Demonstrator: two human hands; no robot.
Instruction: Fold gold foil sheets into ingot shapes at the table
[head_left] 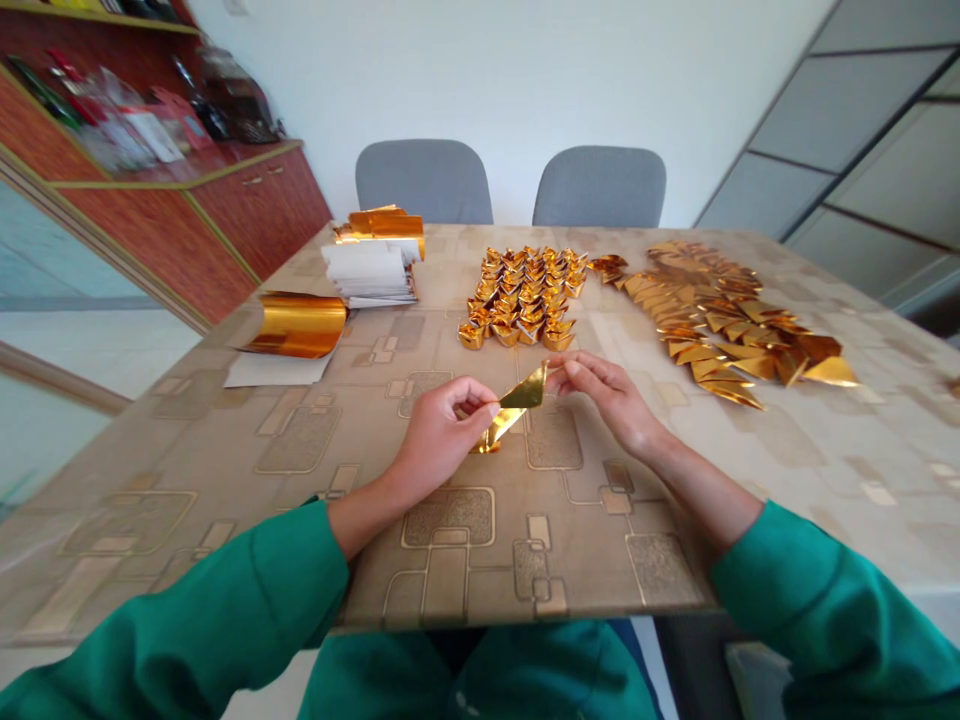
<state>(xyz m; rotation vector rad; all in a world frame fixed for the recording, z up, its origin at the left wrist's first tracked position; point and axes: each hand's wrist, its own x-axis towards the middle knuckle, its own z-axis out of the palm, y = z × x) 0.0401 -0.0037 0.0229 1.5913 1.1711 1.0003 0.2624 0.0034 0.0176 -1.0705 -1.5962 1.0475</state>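
My left hand (441,425) pinches the left end of a folded piece of gold foil paper (526,389) between thumb and fingers. At the paper's upper right corner, my right hand (604,392) has its thumb and fingertips pressed together. The paper is held tilted a little above the table, with its shiny face showing. Just below it, by the left fingers, is more gold foil (504,428); whether it belongs to the same piece I cannot tell. Beyond my hands stand rows of folded gold paper ingots (523,295).
On the right, many flat folded gold foil pieces (720,320) lie overlapping. To the left are a curled gold sheet (300,325) on white paper and a stack of paper sheets (371,270). Two grey chairs (424,182) stand behind the patterned table (450,590).
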